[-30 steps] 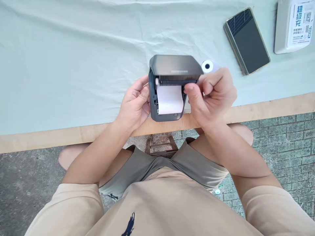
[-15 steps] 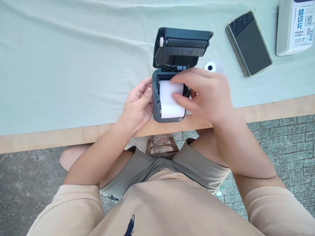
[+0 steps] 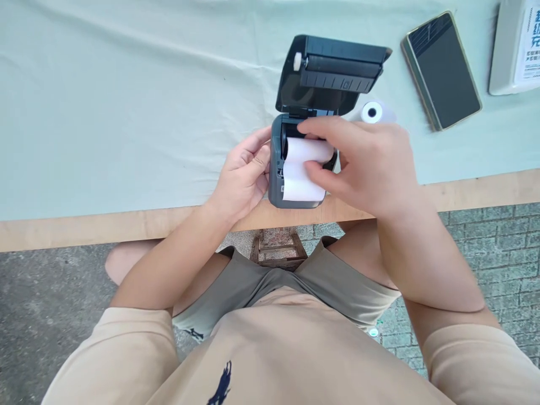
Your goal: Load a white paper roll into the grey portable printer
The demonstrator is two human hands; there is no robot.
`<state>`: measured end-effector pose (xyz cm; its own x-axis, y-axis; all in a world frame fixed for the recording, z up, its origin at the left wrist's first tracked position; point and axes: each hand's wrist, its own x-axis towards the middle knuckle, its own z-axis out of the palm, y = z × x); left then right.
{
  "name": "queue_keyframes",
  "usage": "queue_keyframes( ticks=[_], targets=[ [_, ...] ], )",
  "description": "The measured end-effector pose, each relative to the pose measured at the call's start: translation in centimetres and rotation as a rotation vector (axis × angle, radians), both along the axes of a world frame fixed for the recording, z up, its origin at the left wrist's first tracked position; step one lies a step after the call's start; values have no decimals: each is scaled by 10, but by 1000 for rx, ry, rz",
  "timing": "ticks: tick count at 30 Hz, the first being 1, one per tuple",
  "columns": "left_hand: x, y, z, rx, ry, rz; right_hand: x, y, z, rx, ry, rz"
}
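A dark grey portable printer (image 3: 276,188) sits at the table's front edge with its lid (image 3: 320,101) swung up. In its bay lies a white paper roll (image 3: 307,149), and a loose paper end (image 3: 301,183) hangs over the printer's front. My left hand (image 3: 248,174) grips the printer's left side, thumb on the near side; some fingers are hidden behind it. My right hand (image 3: 363,157) reaches in from the right, its thumb and index finger bent around the paper roll. The other fingers of that hand are mostly hidden.
A second white paper roll (image 3: 372,112) lies just behind my right hand. Farther right are a phone-like device with a dark screen (image 3: 445,70) and a white box with a printed label (image 3: 506,56). Pale green cloth (image 3: 126,112) covers the table, ending at a wooden edge (image 3: 84,230).
The paper in the bay has shifted: the roll's rounded shape now shows, with a crease between it and the loose end. My right index finger has moved to the roll's back side.
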<state>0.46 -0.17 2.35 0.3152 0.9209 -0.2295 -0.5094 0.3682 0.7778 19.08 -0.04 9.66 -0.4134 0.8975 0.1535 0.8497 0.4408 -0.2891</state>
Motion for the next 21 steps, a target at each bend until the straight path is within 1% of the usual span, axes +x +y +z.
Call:
queue_keyframes(
  ticks=[2, 4, 6, 8, 9, 10, 11, 12, 13, 14, 16, 18, 19, 21],
  targets=[
    [0, 0, 0, 2, 5, 14, 4, -6, 2, -30, 170, 18],
    [0, 0, 0, -9, -8, 16, 10, -11, 2, -110, 425, -26],
    [0, 1, 0, -34, -40, 2, 22, -13, 0, -206, 750, -131],
    [-1, 1, 0, -47, -67, -14, 40, -10, -5, -273, 1067, -235],
    [-2, 1, 0, -42, -73, -17, 52, -7, -8, -411, 1142, -269],
    [-2, 1, 0, -34, -76, -17, 63, -4, -12, -464, 1215, -305],
    [-2, 1, -1, -24, -76, -14, 74, 0, -17, -465, 1262, -351],
    [-2, 1, -1, -18, -72, -12, 85, 4, -22, -484, 1247, -396],
    [-2, 1, -1, -17, -63, -9, 93, 8, -28, -469, 1218, -439],
    [-2, 1, -1, -19, -47, -7, 99, 10, -34, -423, 1194, -486],
    [-1, 0, -2, -22, -1, -1, 105, 13, -45, -234, 1182, -616],
    [-1, 0, -2, -15, 37, 3, 104, 12, -51, -38, 1164, -681],
    [-1, 0, -2, -9, 44, 2, 104, 11, -53, 26, 1128, -681],
    [-2, 1, -3, 0, 39, -2, 104, 10, -53, 40, 929, -588]
  ],
)
